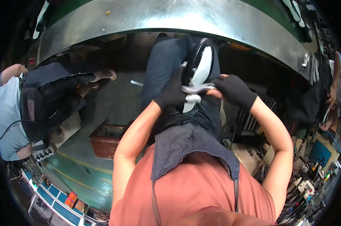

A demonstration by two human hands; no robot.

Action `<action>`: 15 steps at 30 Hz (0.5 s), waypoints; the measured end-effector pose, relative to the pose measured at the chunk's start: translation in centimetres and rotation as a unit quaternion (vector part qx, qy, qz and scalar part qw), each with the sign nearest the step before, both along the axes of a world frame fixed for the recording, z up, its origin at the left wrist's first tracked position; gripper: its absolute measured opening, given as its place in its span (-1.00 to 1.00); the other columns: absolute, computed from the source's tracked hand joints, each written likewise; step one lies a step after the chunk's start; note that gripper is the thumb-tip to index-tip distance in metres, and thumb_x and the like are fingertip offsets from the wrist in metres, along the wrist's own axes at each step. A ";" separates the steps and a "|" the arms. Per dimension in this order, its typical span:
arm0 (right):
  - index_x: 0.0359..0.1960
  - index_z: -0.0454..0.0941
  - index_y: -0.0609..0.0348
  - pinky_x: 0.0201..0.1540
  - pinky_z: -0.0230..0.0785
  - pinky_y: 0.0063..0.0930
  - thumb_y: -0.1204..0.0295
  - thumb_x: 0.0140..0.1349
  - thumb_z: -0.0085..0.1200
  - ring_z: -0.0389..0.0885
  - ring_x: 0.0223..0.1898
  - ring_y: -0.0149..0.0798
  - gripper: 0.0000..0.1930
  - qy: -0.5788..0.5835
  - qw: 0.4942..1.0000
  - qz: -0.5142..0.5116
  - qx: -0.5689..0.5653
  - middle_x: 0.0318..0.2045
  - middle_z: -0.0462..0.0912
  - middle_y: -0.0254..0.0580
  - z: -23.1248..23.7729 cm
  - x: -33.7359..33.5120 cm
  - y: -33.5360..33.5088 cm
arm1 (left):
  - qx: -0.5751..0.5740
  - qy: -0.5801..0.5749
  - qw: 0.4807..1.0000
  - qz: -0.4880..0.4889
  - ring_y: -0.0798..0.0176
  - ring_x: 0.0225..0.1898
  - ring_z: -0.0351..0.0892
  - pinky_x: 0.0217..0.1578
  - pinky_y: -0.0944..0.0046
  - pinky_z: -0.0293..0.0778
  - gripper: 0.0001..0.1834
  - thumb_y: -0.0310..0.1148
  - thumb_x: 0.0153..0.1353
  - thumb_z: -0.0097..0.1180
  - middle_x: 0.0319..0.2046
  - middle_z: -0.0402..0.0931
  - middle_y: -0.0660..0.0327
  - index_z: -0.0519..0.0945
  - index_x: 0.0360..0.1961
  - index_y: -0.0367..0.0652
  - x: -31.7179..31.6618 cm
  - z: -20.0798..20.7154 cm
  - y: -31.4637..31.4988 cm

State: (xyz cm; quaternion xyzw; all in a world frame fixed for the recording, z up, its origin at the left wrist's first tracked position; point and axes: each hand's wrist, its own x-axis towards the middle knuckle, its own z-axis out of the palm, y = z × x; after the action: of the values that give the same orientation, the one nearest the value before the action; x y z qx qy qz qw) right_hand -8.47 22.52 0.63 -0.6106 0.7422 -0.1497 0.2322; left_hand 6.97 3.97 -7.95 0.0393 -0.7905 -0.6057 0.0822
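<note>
Shoe sole [200, 64] over lap, L hand [174, 92] & R hand [234, 90] both clamped on it; green floor [84, 169].

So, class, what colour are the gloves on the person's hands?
Black, on both the left glove and right glove; head view.

Green-grey floor [114, 101] with a reddish-brown open box [106, 139] on it
</note>
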 end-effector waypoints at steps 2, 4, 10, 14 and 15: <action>-0.42 0.53 0.23 -0.39 0.34 -0.21 0.14 0.19 0.09 0.48 -0.46 0.11 -0.66 -0.018 0.986 -0.071 0.148 -0.49 0.53 0.09 -0.5 -1.0 3.6 | 0.057 0.010 0.998 0.018 -0.08 0.22 0.18 0.23 0.06 0.10 -0.08 -0.03 0.03 0.28 0.15 0.20 -0.10 0.11 0.27 -0.27 0.6 -2.0 -0.1; -0.44 0.52 0.28 -0.42 0.30 -0.26 0.23 0.25 0.05 0.47 -0.52 0.02 -0.69 -0.076 0.980 -0.168 0.072 -0.56 0.49 0.10 -0.8 0.2 7.4 | 0.118 -0.028 0.990 0.078 -0.03 0.18 0.25 0.20 0.12 0.14 -0.27 -0.06 0.19 0.13 0.11 0.27 -0.08 0.18 0.24 -0.27 0.9 -3.7 0.7; -0.41 0.48 0.33 -0.43 0.26 -0.34 0.24 0.30 -0.01 0.42 -0.56 -0.17 -0.67 -0.213 0.910 -0.341 0.105 -0.60 0.47 0.04 1.8 2.9 8.9 | 0.133 -0.125 0.968 0.172 0.02 0.04 0.46 0.06 0.23 0.33 -0.52 -0.20 0.27 0.01 -0.05 0.48 -0.08 0.38 0.08 -0.35 -1.0 -3.4 1.8; -0.47 0.44 0.30 -0.44 0.24 -0.48 0.34 0.33 -0.06 0.37 -0.54 -0.41 -0.72 -0.259 0.917 -0.301 0.024 -0.62 0.44 -0.25 5.6 3.3 2.9 | 0.028 -0.154 0.978 0.138 -0.13 0.01 0.48 0.02 0.11 0.38 -0.40 -0.12 0.20 0.08 -0.03 0.46 -0.19 0.35 0.12 -0.37 -2.4 -3.1 1.4; -0.47 0.43 0.30 -0.44 0.24 -0.48 0.35 0.33 -0.07 0.37 -0.54 -0.39 -0.73 -0.257 0.927 -0.273 -0.014 -0.61 0.43 -0.23 6.6 3.6 1.5 | 0.031 -0.170 0.977 0.126 -0.13 0.00 0.48 0.01 0.11 0.38 -0.39 -0.11 0.19 0.09 -0.03 0.46 -0.19 0.35 0.12 -0.36 -2.6 -3.1 1.3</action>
State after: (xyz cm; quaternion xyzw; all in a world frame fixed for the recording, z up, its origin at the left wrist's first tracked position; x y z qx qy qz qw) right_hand -4.92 24.06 7.20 -0.3278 0.7928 -0.3695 0.3570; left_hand 4.40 5.24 -11.08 0.2435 -0.7623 -0.5994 0.0208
